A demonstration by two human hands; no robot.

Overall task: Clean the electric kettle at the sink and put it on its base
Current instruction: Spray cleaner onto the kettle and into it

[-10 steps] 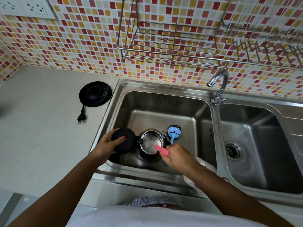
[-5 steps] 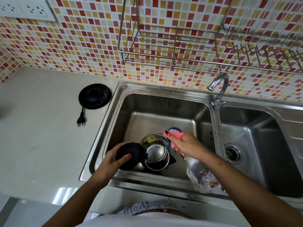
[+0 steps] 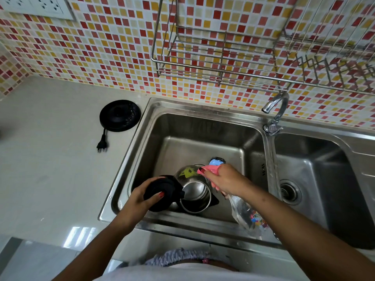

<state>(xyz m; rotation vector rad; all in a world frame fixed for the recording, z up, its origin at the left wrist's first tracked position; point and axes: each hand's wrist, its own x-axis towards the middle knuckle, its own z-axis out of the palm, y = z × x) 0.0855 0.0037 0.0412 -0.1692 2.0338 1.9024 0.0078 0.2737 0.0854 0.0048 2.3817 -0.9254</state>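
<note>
The kettle [image 3: 194, 196] lies tilted in the left sink basin [image 3: 203, 126], near its front edge. Left hand [image 3: 142, 196] fingers wrap its black lid [image 3: 159, 192]; right hand [image 3: 227, 182] fingers grip a pink-headed spray bottle [image 3: 246, 212], its coloured label unreadable.

Black base [image 3: 120, 115], silver sink [image 3: 205, 126], red-yellow mosaic tiles [image 3: 113, 47].

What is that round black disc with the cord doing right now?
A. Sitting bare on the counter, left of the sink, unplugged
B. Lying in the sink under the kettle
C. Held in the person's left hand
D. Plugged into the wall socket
A: the base lies on the counter with nothing on it, its plug loose beside it, while the kettle is in the sink.
</note>
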